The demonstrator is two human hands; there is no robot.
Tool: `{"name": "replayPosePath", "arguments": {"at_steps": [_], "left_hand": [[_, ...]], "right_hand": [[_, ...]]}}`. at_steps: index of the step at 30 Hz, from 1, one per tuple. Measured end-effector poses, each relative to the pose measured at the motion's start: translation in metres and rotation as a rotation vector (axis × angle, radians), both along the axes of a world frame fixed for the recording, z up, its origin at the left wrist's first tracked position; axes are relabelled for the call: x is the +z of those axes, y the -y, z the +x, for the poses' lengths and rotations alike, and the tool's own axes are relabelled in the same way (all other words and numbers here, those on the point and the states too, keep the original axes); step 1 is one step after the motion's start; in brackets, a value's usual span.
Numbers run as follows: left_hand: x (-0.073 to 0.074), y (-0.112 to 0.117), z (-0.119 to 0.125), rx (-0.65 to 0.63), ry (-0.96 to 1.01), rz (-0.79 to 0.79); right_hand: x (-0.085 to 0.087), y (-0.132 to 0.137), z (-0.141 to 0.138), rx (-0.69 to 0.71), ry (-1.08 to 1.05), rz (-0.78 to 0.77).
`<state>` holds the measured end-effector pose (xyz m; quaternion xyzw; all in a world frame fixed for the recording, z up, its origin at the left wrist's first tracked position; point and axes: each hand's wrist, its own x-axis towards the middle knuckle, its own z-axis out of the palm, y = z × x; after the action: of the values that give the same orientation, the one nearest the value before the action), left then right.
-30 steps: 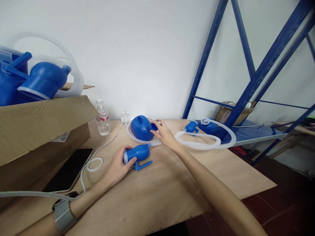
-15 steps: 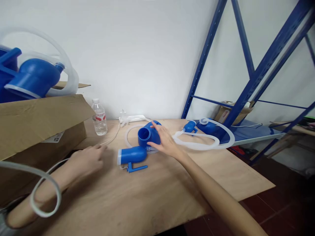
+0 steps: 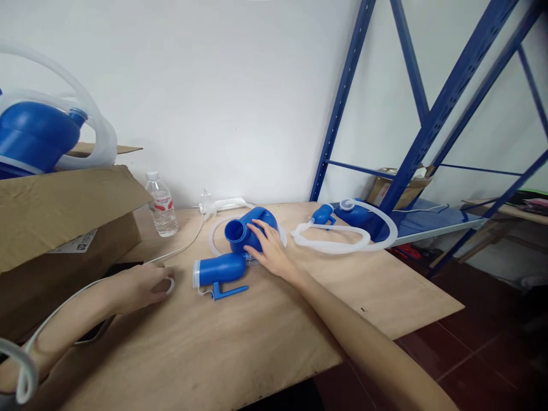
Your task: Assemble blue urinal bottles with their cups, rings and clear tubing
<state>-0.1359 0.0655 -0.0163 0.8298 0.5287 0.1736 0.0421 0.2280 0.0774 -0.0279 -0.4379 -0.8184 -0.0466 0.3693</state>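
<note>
My right hand [image 3: 269,248] lies over the side of a blue urinal bottle [image 3: 254,220], thumb and fingers spread around its body. The bottle rests on its side on the wooden table, its round open mouth facing left and towards me. In front of it lies a smaller blue urinal bottle [image 3: 221,269] with a white cap and a blue handle. My left hand [image 3: 143,285] is low over the table at the left, fingers curled on a small white ring-shaped piece [image 3: 170,285], partly hidden by them. A white cable [image 3: 182,249] passes by that hand.
A cardboard box [image 3: 64,205] holding blue bottles and a clear hose stands at the left. Beside it are a water bottle [image 3: 162,208] and a power strip [image 3: 229,203]. More bottles with a coiled hose [image 3: 334,246] lie right, near the blue shelf frame [image 3: 411,154].
My left hand has dropped slightly and now has the white ring-shaped piece at its fingers. The urinal bottle under my right hand has turned a little leftward. The view has shifted right.
</note>
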Motion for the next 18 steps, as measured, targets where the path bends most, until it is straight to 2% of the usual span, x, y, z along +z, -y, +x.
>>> {"name": "replayPosePath", "arguments": {"at_steps": [2,4,7,10,13,16,18], "left_hand": [[0.016,-0.005,0.005,-0.031,-0.191,-0.121],[0.032,-0.007,0.015,0.017,-0.221,-0.072],[0.055,0.0,0.04,0.024,0.021,0.047],[0.069,0.013,0.073,-0.019,0.365,0.102],[0.069,0.021,0.1,-0.119,0.491,0.196],[0.06,0.016,0.113,-0.211,0.454,0.292],[0.053,0.008,0.116,-0.223,0.403,0.36]], "right_hand": [[0.0,0.001,0.001,-0.014,0.033,0.033],[0.002,0.003,0.003,0.006,0.064,0.048],[0.01,0.005,0.009,0.071,0.052,0.049],[0.016,0.004,0.016,0.022,0.023,0.052],[0.016,0.002,0.023,-0.05,0.065,0.015],[0.013,0.002,0.025,-0.047,0.093,-0.08],[0.011,0.003,0.023,-0.039,0.094,-0.108]]}}
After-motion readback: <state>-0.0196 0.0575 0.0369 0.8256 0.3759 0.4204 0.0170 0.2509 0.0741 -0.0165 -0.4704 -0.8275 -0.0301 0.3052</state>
